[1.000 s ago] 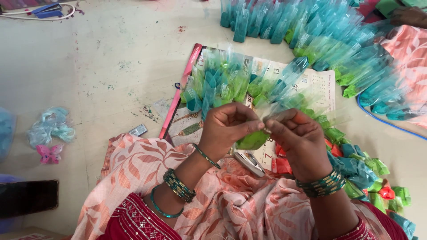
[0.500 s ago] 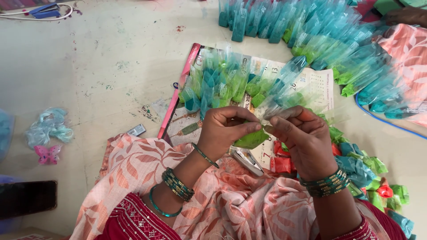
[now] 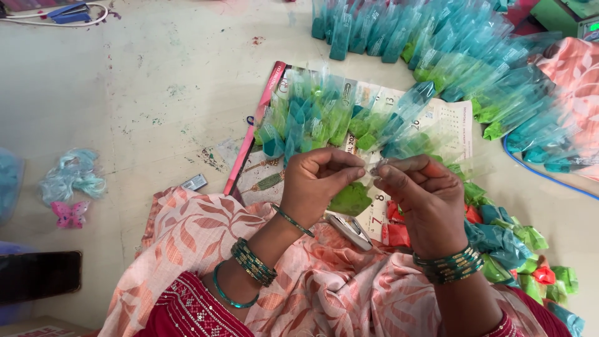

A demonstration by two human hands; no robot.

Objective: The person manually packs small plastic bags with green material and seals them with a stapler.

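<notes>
Fingers of the left hand [image 3: 318,181] and right hand [image 3: 421,193] were pinched nearly shut on the top edge of a small clear plastic packet [image 3: 352,196], which hung between them with green powder bulging at its bottom. Below lay a metal stapler [image 3: 350,229] on the patterned cloth [image 3: 199,231]; glossy filled packets [image 3: 324,118] covered a paper calendar [image 3: 449,122].

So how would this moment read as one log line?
left hand: pinching packet top | right hand: pinching same top | packet: green powder, hanging | stapler: on lap
</notes>
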